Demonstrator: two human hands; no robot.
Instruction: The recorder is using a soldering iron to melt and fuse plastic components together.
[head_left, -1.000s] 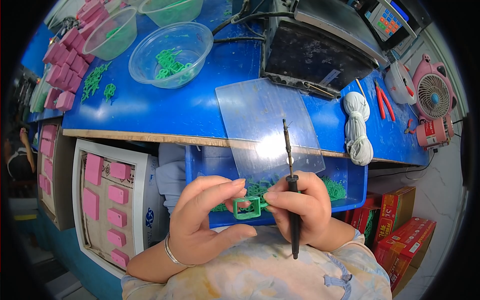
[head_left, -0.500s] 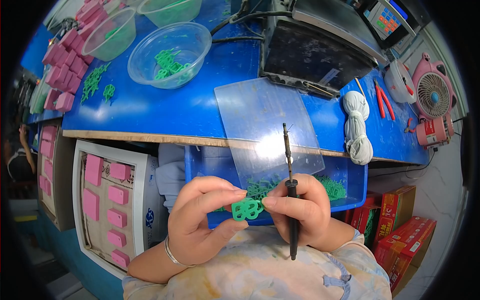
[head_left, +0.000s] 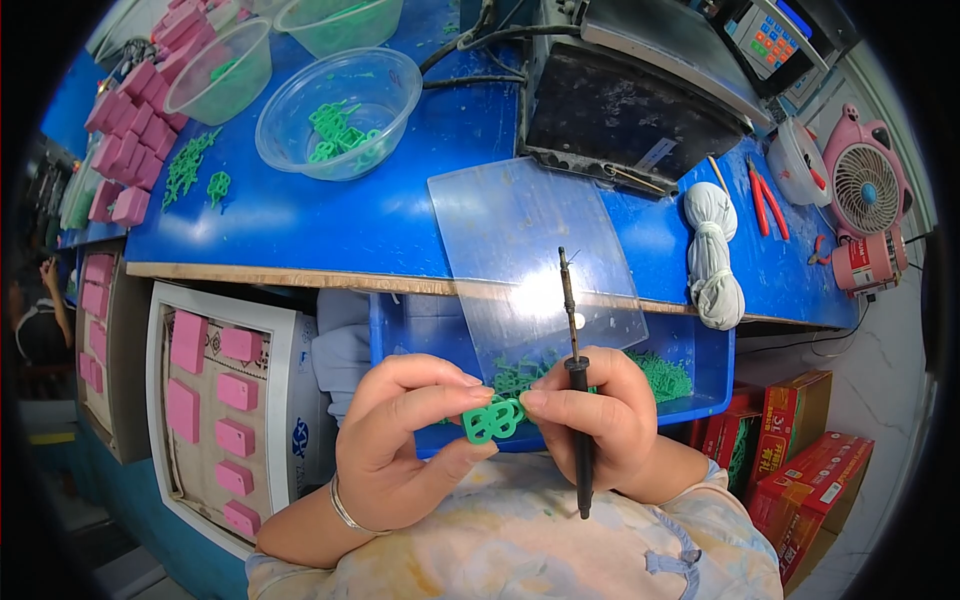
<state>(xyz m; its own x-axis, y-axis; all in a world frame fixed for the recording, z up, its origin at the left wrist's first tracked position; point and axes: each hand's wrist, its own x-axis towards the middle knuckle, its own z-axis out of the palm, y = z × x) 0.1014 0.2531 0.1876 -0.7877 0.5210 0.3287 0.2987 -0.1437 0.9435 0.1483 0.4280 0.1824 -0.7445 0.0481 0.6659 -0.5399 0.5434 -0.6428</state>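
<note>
In front of my chest, a small green openwork plastic piece [head_left: 492, 421] is pinched between the thumb and fingers of my left hand [head_left: 400, 430]. My right hand [head_left: 600, 425] grips a soldering iron [head_left: 579, 440] by its black handle, with the thin metal tip pointing up and away from me. The right thumb and fingertip also meet the right edge of the green piece. Below and beyond my hands, many green pieces [head_left: 662, 378] lie in a blue bin [head_left: 708, 400]. A clear plastic sheet [head_left: 500, 235] slopes from the blue table down into that bin.
Clear bowls [head_left: 385, 120] with green pieces stand on the blue table [head_left: 330, 225]. Pink blocks [head_left: 130, 130] are stacked at left; others lie on a framed board [head_left: 205, 395]. A black machine [head_left: 620, 110], grey cloth bundle [head_left: 714, 260], red pliers [head_left: 768, 205], pink fan [head_left: 868, 190] and red boxes [head_left: 805, 490] are on the right.
The soldering iron's tip has shifted slightly left with my right hand. The green piece has turned a little between my fingers. My left hand has barely moved.
</note>
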